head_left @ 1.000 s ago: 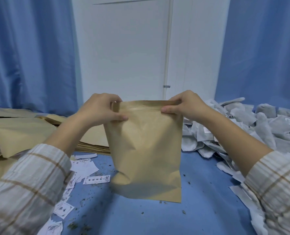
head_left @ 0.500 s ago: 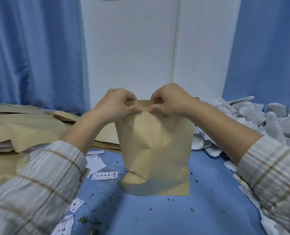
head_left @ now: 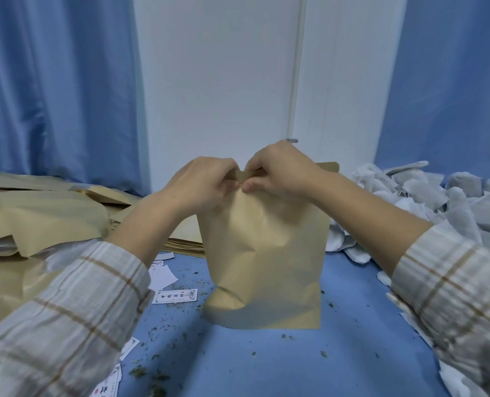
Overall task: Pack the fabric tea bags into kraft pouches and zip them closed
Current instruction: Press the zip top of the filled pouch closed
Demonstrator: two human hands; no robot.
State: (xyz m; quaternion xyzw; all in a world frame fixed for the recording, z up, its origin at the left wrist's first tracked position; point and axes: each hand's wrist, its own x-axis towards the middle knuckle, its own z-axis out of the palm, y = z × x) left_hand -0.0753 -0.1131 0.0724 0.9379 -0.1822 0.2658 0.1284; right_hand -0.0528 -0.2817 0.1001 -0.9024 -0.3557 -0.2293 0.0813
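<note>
One pouch in hand: kraft pouch (head_left: 264, 253) upright on blue table (head_left: 352, 353).
Hands: left hand (head_left: 202, 181) and right hand (head_left: 278, 170) pinch its top seal mid-width.
Remaining: tea bags (head_left: 444, 196) piled right; empty pouches (head_left: 37, 213) stacked left.

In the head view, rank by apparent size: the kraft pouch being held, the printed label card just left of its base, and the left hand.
1. kraft pouch, clearly largest.
2. left hand, gripping the pouch's top edge.
3. printed label card, smallest.
The hand and card sit at about the same distance from the camera, so this order seems safe.
</note>
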